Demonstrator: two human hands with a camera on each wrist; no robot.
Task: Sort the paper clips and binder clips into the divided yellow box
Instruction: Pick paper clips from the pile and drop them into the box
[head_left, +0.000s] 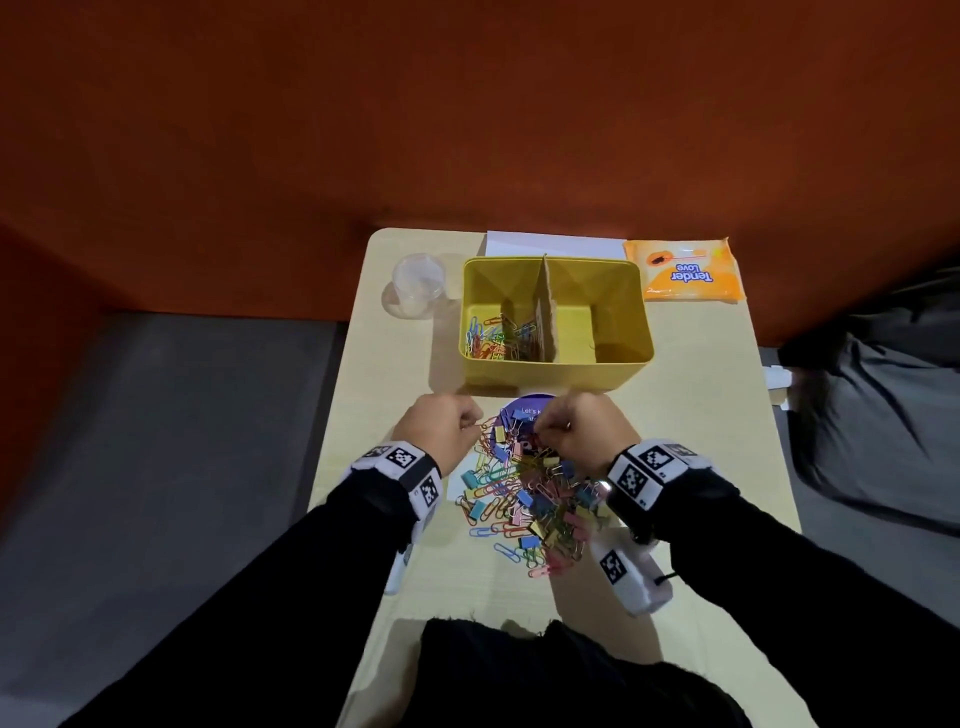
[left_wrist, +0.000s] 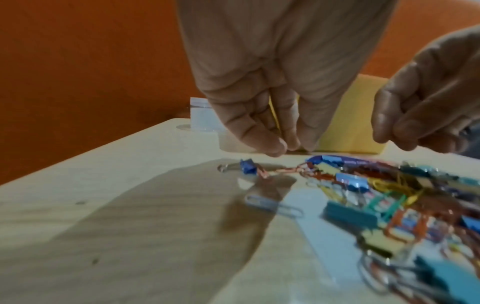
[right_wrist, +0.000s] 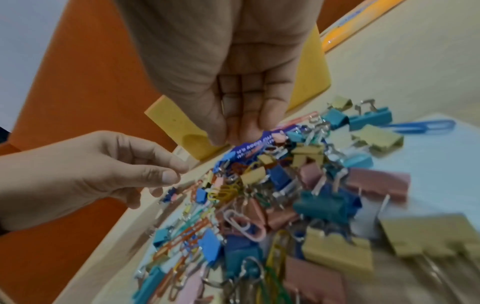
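The divided yellow box (head_left: 550, 371) stands mid-table; its left compartment holds coloured paper clips (head_left: 493, 338), and nothing shows in the right one. In front of it lies a mixed pile of paper clips and binder clips (head_left: 524, 499). My left hand (head_left: 475, 421) hovers at the pile's far left edge, fingertips pinched together (left_wrist: 288, 147) just beyond a lone blue binder clip (left_wrist: 248, 166). My right hand (head_left: 540, 423) points its bunched fingers (right_wrist: 233, 137) down at the pile's far edge. Whether either hand holds a clip is hidden.
A purple card (head_left: 524, 410) lies under the pile's far end. A clear plastic cup (head_left: 418, 283) stands left of the box and an orange tissue packet (head_left: 685, 270) right of it. White paper (head_left: 550, 244) lies behind the box. The table (head_left: 701, 415) is narrow.
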